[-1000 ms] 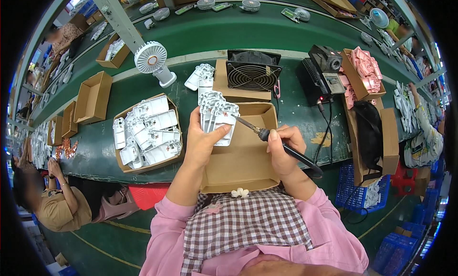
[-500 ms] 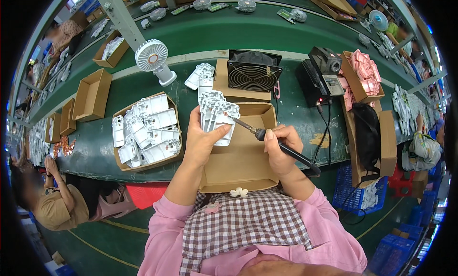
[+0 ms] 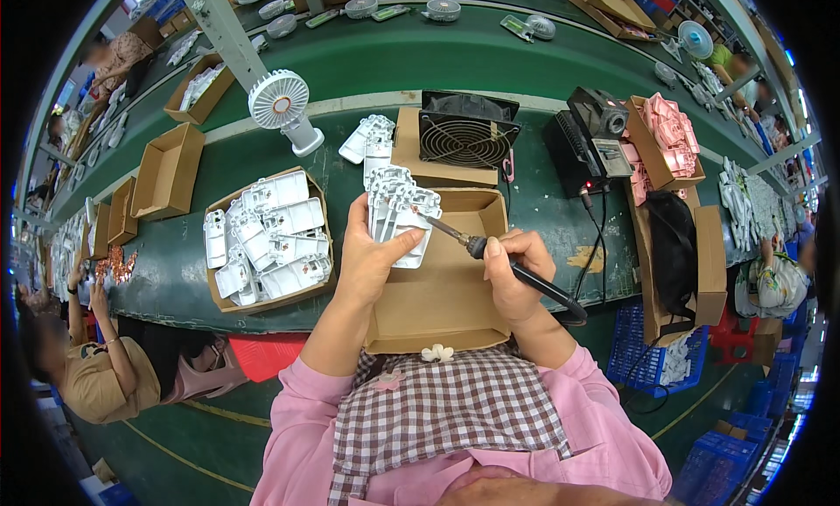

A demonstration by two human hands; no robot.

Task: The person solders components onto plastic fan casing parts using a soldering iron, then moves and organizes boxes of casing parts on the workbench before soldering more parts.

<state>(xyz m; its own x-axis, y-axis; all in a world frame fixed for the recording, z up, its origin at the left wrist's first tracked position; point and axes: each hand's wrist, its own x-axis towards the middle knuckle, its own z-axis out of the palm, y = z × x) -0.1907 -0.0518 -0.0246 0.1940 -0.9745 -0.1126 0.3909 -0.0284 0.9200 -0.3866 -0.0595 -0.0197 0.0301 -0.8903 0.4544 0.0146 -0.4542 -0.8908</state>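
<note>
Several white plastic housings [image 3: 394,196] are fanned out in my left hand [image 3: 371,252], the thumb pressing across the front one. My right hand [image 3: 518,274] is closed round the dark handle of a soldering iron [image 3: 542,284]. Its metal tip reaches left to a small copper-coloured part on the front housing; whether it touches cannot be made out. Below both hands lies an open cardboard tray [image 3: 437,305], its visible bottom bare. To the left, a cardboard box [image 3: 229,307] is heaped with more white housings [image 3: 284,235].
A small white fan [image 3: 280,104] stands at the back left. Beyond the tray are a black square cooling fan [image 3: 466,134] and a black soldering station [image 3: 579,156]. Pink parts [image 3: 669,134] fill a box at right. A conveyor [image 3: 367,60] runs behind. Co-workers sit on both sides.
My hands, the iron and the housings hold nearly the same place. Items on the conveyor have shifted slightly left. The co-worker at left has raised their hands.
</note>
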